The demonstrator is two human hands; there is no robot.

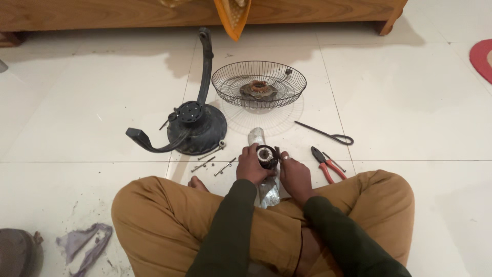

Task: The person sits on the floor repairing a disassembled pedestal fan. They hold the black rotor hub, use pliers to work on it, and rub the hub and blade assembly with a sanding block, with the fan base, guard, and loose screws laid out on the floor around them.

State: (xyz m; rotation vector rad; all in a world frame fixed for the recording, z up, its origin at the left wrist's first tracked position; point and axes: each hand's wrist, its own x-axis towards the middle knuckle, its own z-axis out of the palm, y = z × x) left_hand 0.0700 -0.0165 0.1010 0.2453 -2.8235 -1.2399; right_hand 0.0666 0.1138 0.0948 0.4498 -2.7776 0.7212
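No packages, labels, signs or screens show anywhere in this view of the floor.

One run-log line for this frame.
left hand: grips round motor part | right hand: grips it too | pliers, bolts, wire guard on floor
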